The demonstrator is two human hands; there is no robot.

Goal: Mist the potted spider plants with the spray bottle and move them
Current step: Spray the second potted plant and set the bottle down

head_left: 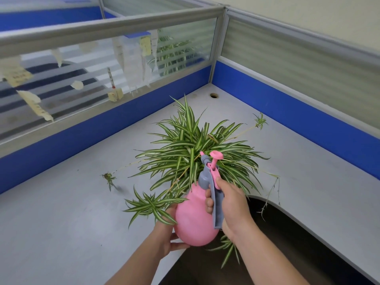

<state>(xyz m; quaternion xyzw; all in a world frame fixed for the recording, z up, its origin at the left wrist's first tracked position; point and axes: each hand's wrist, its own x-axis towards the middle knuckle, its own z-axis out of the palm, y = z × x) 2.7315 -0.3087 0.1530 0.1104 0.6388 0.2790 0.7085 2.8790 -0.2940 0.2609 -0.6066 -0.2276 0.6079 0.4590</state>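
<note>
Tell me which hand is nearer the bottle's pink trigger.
Right. The right hand grips the grey handle just below the pink trigger; the left hand cups the bottle's base, farther down.

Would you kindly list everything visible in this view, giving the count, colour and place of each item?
Spider plant: one, green-and-white striped, on the desk near its curved front edge; pot hidden by leaves.
Spray bottle: one, pink body with grey head and handle, held above the desk edge, nozzle towards the plant.
Desk: one, grey, L-shaped in the corner.
Cable hole: one, dark, at the far desk corner.
Partitions: two, blue base with frosted striped glass and grey frame, behind the desk.
Paper notes: several, yellowish, seen on or through the left glass.
Second plant: one, green, blurred behind the glass.
Left hand: one, supporting the bottle's underside.
Right hand: one, gripping the handle.
</note>
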